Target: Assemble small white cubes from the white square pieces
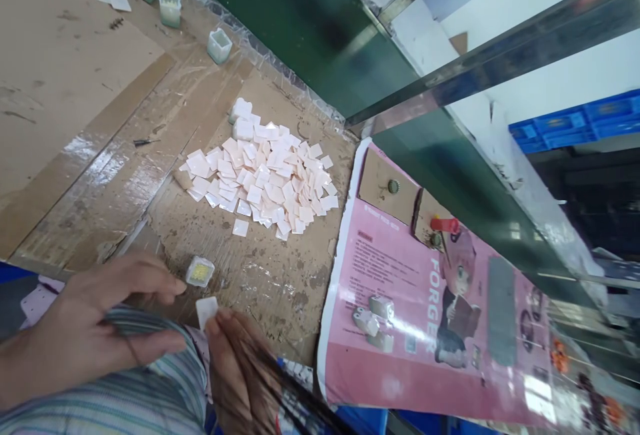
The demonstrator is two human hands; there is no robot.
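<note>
So far, one white square tile [207, 311] pinched in the right hand [235, 371]; left hand [100, 318] open, fingers just short of a small clear plastic cube [200, 271], large tile heap [260, 178] remaining beyond them.

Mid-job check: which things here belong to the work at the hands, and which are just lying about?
Part of the work:
right hand, pinching a white square tile
left hand, beside a small square tub with yellow contents
pile of white square tiles

Seemingly lying about:
pink printed poster
three small square tubs
</note>
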